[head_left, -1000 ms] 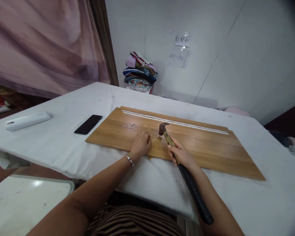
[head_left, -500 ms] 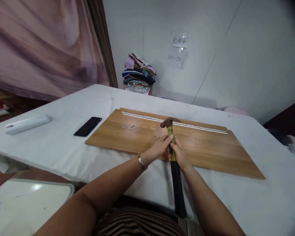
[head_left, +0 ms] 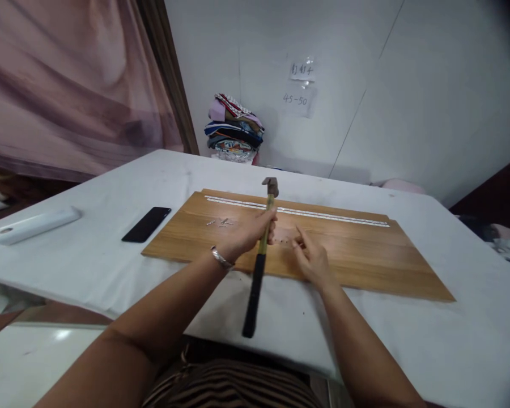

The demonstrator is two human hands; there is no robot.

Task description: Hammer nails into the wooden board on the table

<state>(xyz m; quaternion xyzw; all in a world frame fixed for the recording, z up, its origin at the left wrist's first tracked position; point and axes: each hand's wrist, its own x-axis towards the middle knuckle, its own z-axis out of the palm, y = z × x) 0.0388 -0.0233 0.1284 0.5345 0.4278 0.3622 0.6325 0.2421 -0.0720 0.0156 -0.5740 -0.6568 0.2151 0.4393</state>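
Note:
My left hand (head_left: 251, 231) grips a claw hammer (head_left: 258, 272) by the yellow upper part of its handle. The hammer's head points away from me, and its black grip hangs over the near side of the board. Nothing shows in my right hand (head_left: 314, 260), which is just right of the hammer with its index finger stretched out. Both hands are over a brown wooden board (head_left: 365, 260). Between them, a short row of small dark marks (head_left: 281, 241) shows on the board; whether these are nail heads or holes I cannot tell. Several loose nails (head_left: 221, 222) lie to the left.
White strips (head_left: 297, 211) run along the board's far side. The white-covered table (head_left: 178, 170) also carries a black phone (head_left: 147, 224) and a white object (head_left: 38, 225) at left. Folded clothes (head_left: 234, 133) are stacked by the wall. A white stool-like surface (head_left: 46, 362) is lower left.
My right hand has let go of the hammer and is apart from it. The hammer, now in my left hand alone, has moved left and turned.

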